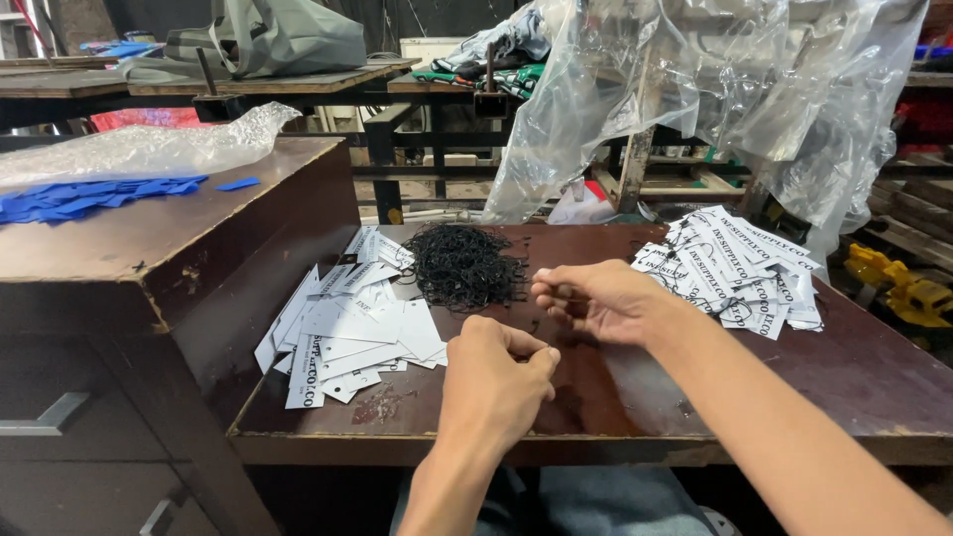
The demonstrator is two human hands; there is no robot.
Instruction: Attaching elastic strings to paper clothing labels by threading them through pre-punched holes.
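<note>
Black thin string (pixel 548 320), barely visible, runs between my two hands above the middle of the brown table (pixel 864 377). My left hand (pixel 496 372) is closed in a pinch, thumb against forefinger, on the near end. My right hand (pixel 596 298) sits at about 1 o'clock from it, fingers curled and pinched at the far end; I cannot tell what else, if anything, it holds. No tag is between my fingers that I can make out.

Tangled pile of black strings (pixel 463 266) lies at 11 o'clock from my hands, still large. Loose white tags (pixel 347 333) are spread at 9 to 10 o'clock, no strings visible on them, so I judge these undone. Stack of white printed tags (pixel 740 268) at 2 o'clock looks bunched together, likely the finished lot. Roughly mid-job, plenty left.

Blue cut pieces (pixel 84 197) on the raised cabinet top (pixel 179 233) at 10 o'clock, clear plastic sheeting (pixel 715 89) hanging at 12 to 1.
</note>
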